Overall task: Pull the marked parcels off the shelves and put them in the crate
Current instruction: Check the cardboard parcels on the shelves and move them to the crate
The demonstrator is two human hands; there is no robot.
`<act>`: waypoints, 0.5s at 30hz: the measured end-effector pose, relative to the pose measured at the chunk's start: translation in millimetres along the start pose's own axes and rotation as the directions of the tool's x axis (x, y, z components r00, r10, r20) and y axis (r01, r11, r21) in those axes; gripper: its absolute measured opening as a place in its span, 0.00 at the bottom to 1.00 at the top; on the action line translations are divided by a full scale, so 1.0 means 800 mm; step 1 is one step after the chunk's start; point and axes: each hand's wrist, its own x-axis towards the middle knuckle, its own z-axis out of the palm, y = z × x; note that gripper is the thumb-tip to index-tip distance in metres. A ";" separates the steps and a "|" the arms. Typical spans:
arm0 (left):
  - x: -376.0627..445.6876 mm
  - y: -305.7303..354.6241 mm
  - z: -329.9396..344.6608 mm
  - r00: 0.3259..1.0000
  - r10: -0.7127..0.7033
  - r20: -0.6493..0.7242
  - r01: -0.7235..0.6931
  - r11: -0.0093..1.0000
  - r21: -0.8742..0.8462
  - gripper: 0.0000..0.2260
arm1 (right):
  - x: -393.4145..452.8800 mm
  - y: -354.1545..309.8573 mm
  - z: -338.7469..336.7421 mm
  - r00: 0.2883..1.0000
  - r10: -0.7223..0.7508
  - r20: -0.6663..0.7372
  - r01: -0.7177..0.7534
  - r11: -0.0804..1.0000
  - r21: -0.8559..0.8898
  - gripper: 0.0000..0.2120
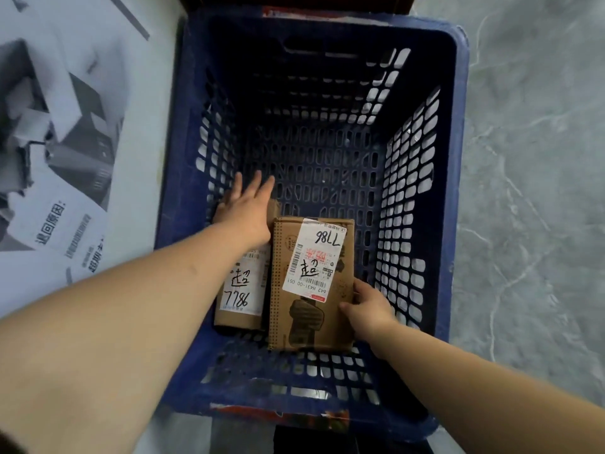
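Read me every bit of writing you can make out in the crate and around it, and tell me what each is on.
"超" and "7786", handwritten: white label of the left parcel.
"超" and "7786", handwritten, plus printed "642 H431-00 051": white label of the right parcel.
"退回原因:": printed sheet left of the blue crate.
Barcodes, small print and red characters on both labels: too small or blurred to read.

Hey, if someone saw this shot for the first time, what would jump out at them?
A big blue crate fills the view, with two cardboard parcels side by side at its near end. The right parcel has a white label reading 7786, and the right hand grips its edge. The left hand lies flat over the left parcel.
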 end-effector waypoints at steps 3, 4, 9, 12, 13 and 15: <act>0.010 -0.011 0.001 0.997 0.003 0.082 -0.009 0.997 0.071 0.41 | 0.004 0.006 0.004 1.000 0.013 0.021 -0.014 1.000 0.028 0.18; 0.008 -0.014 0.004 0.997 0.017 0.080 -0.025 0.995 0.097 0.39 | 0.005 0.007 0.006 1.000 0.018 0.024 -0.019 1.000 0.023 0.18; -0.006 -0.019 0.007 0.996 0.058 0.062 -0.065 0.992 0.112 0.37 | 0.007 0.009 0.011 1.000 -0.006 0.023 0.006 1.000 -0.002 0.19; -0.004 -0.015 -0.003 0.991 0.067 0.118 -0.079 0.991 0.105 0.37 | 0.008 0.009 0.014 0.999 -0.032 0.016 0.032 0.999 -0.028 0.21; -0.002 -0.012 -0.007 0.988 0.059 0.142 -0.076 0.991 0.114 0.37 | 0.009 0.009 0.015 0.999 -0.043 0.011 0.044 0.998 -0.038 0.22; 0.003 -0.003 -0.014 0.980 0.026 0.195 -0.059 0.985 0.164 0.37 | 0.007 0.008 0.015 0.998 -0.064 0.001 0.064 0.995 -0.082 0.22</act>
